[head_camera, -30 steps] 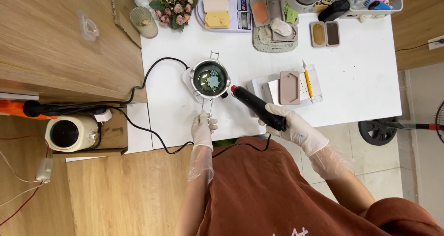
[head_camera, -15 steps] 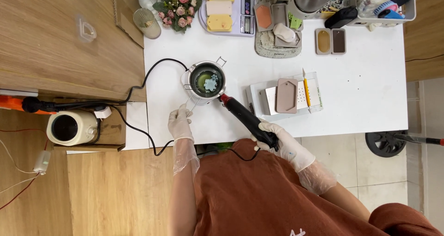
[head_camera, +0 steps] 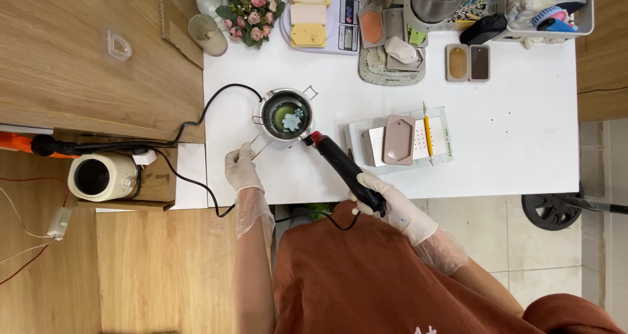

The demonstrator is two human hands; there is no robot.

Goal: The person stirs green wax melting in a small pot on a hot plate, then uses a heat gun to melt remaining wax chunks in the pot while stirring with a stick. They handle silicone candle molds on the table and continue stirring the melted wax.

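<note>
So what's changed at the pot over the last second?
The left hand swung the pot handle from pointing toward the person round to their left. The right hand brought the black heat tool closer to the metal pot. Both grips stayed; the pale chunk still floats.

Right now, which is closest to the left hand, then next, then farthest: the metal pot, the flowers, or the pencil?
Seen from the head camera, from the left hand:
1. Metal pot, just up and to the right; the hand holds its wire handle.
2. Flowers, at the table's far edge.
3. Pencil, far right, on the clear tray.
</note>
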